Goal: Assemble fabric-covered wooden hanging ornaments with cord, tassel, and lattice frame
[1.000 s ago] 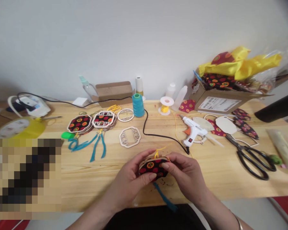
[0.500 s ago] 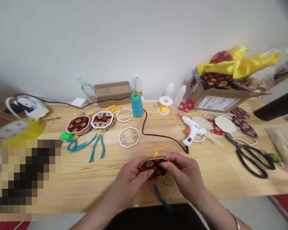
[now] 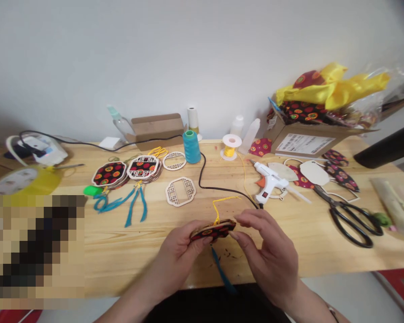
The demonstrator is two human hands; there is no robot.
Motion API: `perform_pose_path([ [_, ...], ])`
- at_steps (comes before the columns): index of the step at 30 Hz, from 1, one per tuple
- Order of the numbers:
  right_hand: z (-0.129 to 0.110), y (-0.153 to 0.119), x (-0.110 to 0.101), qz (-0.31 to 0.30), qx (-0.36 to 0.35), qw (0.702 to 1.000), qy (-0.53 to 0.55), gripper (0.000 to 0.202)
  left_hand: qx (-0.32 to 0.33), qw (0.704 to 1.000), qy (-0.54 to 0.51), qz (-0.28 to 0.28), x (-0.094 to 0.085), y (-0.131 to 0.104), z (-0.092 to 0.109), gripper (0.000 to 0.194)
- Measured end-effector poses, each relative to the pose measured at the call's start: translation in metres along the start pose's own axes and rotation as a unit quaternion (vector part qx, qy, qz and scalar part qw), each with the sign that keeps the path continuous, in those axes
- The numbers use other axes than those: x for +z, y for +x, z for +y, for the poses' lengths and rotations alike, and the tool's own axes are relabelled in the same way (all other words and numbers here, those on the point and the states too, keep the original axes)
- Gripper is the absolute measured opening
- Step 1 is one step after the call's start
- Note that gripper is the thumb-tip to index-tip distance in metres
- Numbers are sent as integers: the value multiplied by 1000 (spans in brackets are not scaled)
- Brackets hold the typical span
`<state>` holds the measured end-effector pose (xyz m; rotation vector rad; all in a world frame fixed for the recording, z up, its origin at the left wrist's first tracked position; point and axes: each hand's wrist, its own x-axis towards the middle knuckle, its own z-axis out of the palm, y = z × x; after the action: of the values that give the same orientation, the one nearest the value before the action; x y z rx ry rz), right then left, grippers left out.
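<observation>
My left hand grips a flat ornament covered in black fabric with red and orange motifs, its thumb across the front. The ornament is tipped so that its rim shows from above. A yellow cord rises from its top, and a teal ribbon hangs below. My right hand is at the ornament's right edge, thumb and fingers apart; the thumb tip is at the edge, and whether it touches I cannot tell. Dark scraps lie on the table beneath.
A white glue gun with its black cord lies right of centre, black scissors further right. Finished ornaments and a wooden lattice frame are to the left. Behind stand a teal thread cone, a yellow cord spool and a cardboard box.
The ornament has tipped flatter, showing less of its front. My right hand has loosened and shifted right, its thumb off the fabric face. My left hand keeps its hold.
</observation>
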<state>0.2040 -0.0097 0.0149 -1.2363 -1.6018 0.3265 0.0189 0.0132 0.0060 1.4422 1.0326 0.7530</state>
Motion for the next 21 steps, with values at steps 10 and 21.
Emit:
perform_pose_path([
  [10,-2,-2,1,-25,-19,999,18,22,36,997,75,0,1,0,0,29],
  [21,-3,1,0,-50,10,998,27,15,37,996,76,13,2,-1,-9,31],
])
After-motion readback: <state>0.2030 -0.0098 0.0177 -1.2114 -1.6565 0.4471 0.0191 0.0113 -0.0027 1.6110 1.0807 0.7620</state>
